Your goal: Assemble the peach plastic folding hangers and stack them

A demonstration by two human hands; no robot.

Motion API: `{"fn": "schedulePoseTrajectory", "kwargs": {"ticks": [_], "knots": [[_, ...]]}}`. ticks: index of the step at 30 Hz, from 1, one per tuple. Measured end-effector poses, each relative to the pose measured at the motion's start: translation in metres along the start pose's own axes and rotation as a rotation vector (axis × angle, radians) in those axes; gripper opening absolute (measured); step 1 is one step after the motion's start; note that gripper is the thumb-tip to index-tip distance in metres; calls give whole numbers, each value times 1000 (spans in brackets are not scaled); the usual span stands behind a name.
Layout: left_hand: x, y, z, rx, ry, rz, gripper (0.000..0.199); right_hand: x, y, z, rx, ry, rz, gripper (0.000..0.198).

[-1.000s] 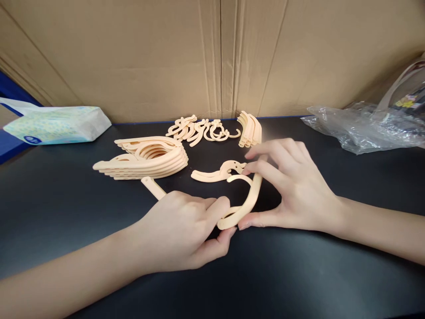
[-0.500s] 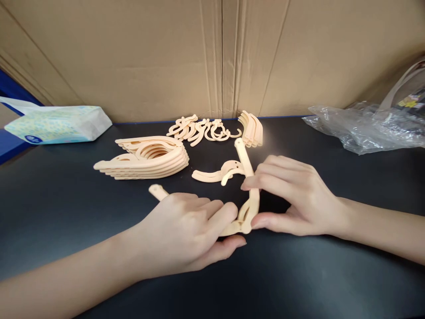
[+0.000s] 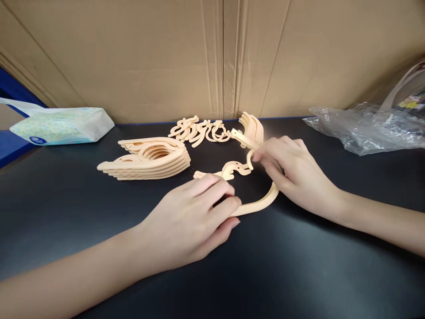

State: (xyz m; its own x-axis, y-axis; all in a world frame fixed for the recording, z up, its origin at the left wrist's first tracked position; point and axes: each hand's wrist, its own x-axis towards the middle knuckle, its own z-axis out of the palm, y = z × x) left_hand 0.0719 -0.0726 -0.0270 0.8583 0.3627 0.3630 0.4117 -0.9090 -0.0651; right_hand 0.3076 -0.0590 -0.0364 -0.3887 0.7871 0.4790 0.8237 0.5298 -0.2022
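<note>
A beige folding clothes hanger (image 3: 257, 206) lies between my hands, just above or on the table. My left hand (image 3: 199, 217) is closed round its left part, fingers curled and thumb underneath. My right hand (image 3: 288, 166) pinches the right part, and one arm's end with a hole pokes out beyond the fingers towards the back. The curved lower part shows bare between both hands. Behind my left hand lie loose beige hanger pieces (image 3: 237, 167), partly covered by the fingers. The joint is hidden by my right hand.
On the left sits a stack of folded beige hangers (image 3: 149, 166). Loose hooks (image 3: 199, 130) and a row of curved arms (image 3: 254, 126) lie at the back by the cardboard wall (image 3: 159, 66). A tissue pack (image 3: 66, 126) is far left, a clear plastic bag (image 3: 361, 128) far right.
My right hand has moved up and back, swinging the hanger's right arm from upright to tilted away left. The hanger now spreads wider between my hands. My left hand has shifted slightly up.
</note>
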Motion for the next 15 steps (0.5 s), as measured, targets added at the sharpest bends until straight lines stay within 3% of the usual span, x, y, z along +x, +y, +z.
{"fn": "schedulePoseTrajectory", "kwargs": {"ticks": [7,11,15], "knots": [[-5,-6,4,-81,-119,-133,69,3,9,3,-170,-30,-28,28],[-6,-6,6,-88,-166,-178,70,4,13,3,-163,-23,-82,23],[-5,-3,3,-27,-117,-171,61,5,17,3,-164,-18,-153,23]]}}
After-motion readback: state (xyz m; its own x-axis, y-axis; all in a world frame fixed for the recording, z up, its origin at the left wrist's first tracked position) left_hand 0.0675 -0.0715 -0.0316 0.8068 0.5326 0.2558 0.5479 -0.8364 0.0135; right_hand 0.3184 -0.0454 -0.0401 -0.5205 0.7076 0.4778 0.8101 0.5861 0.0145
